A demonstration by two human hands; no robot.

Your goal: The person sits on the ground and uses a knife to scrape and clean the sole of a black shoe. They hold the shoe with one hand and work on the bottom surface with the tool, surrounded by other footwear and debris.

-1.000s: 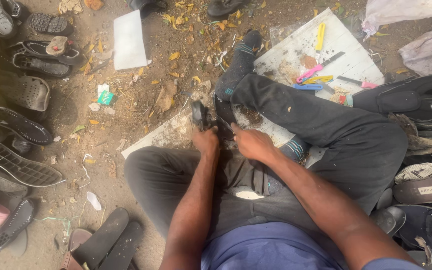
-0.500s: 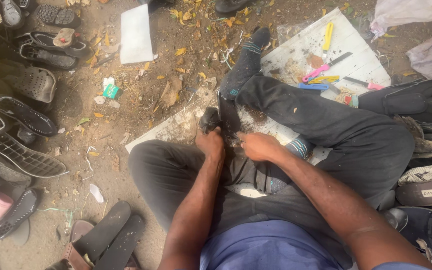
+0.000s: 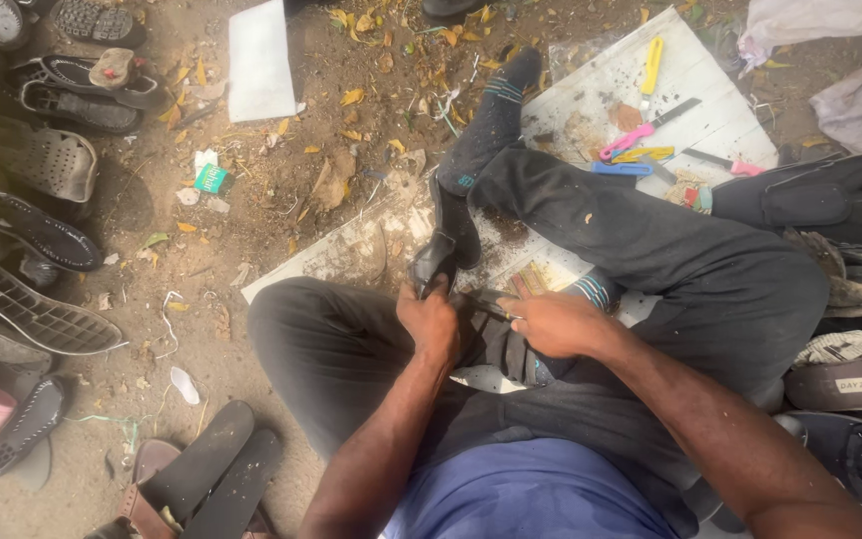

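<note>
Two hands, left hand (image 3: 431,321) grasping black shoe (image 3: 444,245) above it, right hand (image 3: 556,322) clenched beside.

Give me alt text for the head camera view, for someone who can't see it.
A person seated on dirt ground grips a black shoe with the left hand, while the right hand holds a thin tool against it. Worn shoes and sandals lie to one side, and colourful hand tools lie on a white board ahead.
</note>
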